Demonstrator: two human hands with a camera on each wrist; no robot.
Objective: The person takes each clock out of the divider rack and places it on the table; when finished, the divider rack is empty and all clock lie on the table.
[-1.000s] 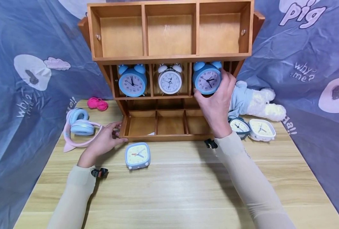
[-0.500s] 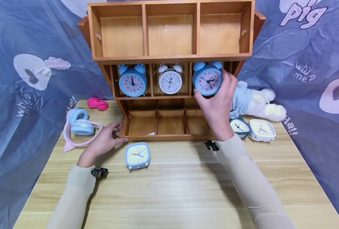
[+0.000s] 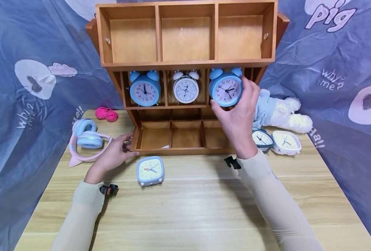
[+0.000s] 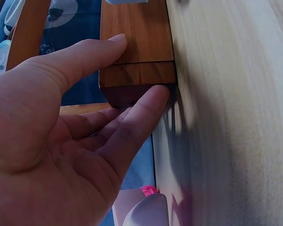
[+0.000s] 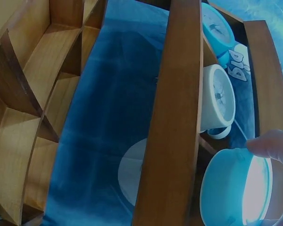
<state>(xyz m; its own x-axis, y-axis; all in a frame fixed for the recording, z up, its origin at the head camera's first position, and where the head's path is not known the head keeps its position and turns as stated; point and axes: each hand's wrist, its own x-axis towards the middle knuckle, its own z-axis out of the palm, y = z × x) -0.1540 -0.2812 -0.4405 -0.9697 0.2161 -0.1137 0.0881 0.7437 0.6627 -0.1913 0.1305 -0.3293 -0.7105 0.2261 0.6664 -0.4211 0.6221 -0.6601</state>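
Note:
A tiered wooden shelf (image 3: 185,152) stands on the table. My left hand (image 3: 115,155) holds its lower left corner; in the left wrist view the thumb lies on one face and the fingers are against the end. My right hand (image 3: 239,113) grips a blue twin-bell alarm clock (image 3: 226,91) by its rim at the middle tier's right compartment; the same blue clock (image 5: 226,188) shows side-on in the right wrist view. A white twin-bell alarm clock (image 3: 186,90) sits in the middle compartment, another blue twin-bell alarm clock (image 3: 145,91) in the left one.
A square blue alarm clock (image 3: 151,170) lies before the shelf. At left are cat-ear headphones (image 3: 90,139) and pink yarn (image 3: 106,114). At right lie a dark green clock (image 3: 262,138), a white square clock (image 3: 286,142) and a plush toy (image 3: 282,111).
The right blue alarm clock has shifted slightly down and to the left in the head view, with my right hand on it. My left hand stays at the shelf corner.

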